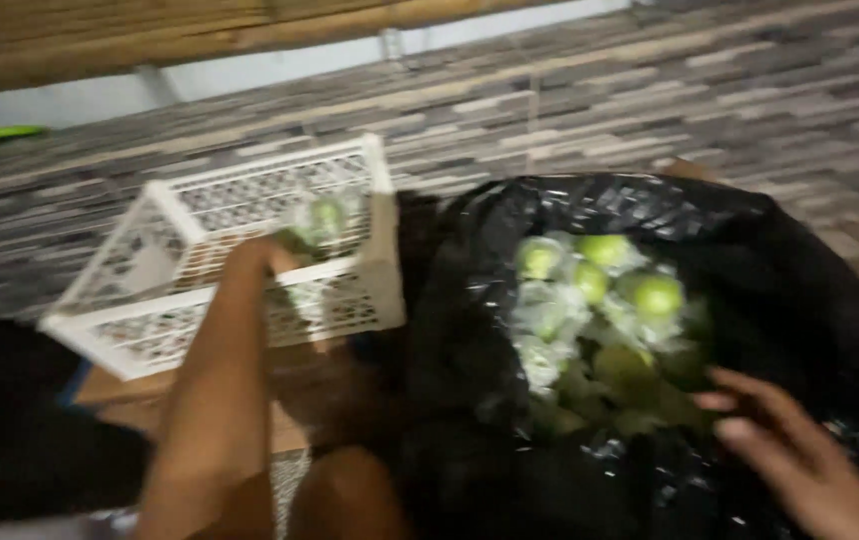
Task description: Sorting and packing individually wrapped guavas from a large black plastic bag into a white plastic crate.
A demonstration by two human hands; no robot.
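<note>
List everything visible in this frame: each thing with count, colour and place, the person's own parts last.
Crate: one, white lattice plastic, left of centre, tilted.
Bag: one, black plastic, open, centre to right.
Wrapped fruits: several, exact count unclear from blur, green in clear wrap, inside the bag.
Single fruit: one, green, wrapped, at the crate's rim by the left fingers.
Wall: grey-brown stone pattern, behind.
Left hand: reaching into the crate; grip blurred.
Right hand: fingers spread, open, over the bag's lower right.

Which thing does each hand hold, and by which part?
The left hand seems to hold a wrapped green fruit from below; blur hides the fingers. The right hand holds nothing.
</note>
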